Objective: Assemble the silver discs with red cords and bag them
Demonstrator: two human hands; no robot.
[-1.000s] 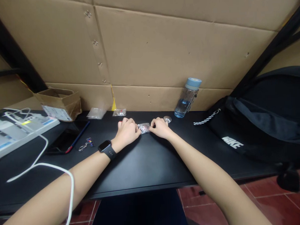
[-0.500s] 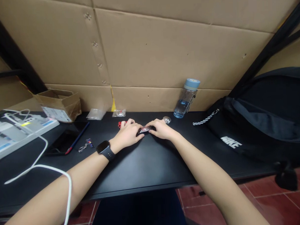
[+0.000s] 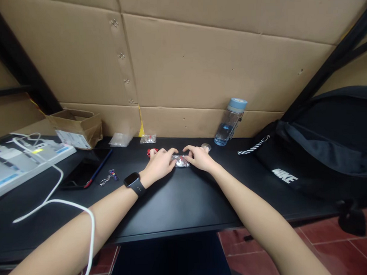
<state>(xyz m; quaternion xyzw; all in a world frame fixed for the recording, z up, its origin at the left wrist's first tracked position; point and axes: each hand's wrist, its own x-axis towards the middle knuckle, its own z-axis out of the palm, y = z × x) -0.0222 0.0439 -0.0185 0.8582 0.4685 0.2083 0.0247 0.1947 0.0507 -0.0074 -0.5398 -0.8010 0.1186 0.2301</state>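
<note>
A small shiny clear packet (image 3: 181, 161) with something red in it lies on the black table (image 3: 174, 210) between my hands. My left hand (image 3: 160, 164), with a dark watch on its wrist, has its fingers curved at the packet's left edge. At the right edge, the thumb and fingers of my right hand (image 3: 199, 158) are apart, with the thumb touching the packet. A red object (image 3: 152, 152) sits just behind my left hand. Partly hidden behind my right hand is a small round clear item (image 3: 206, 146).
Further back are a blue-lidded bottle (image 3: 230, 122), plastic packets (image 3: 120, 139) and an open cardboard box (image 3: 77, 127). A tablet (image 3: 86, 169), keychain (image 3: 113, 175) and power strip (image 3: 34, 162) with white cable lie left; a black bag (image 3: 319, 149) is right.
Both hands have loosened and their fingers have lifted, so the packet between them now lies flatter and shows more of its face. The view has shifted slightly.
</note>
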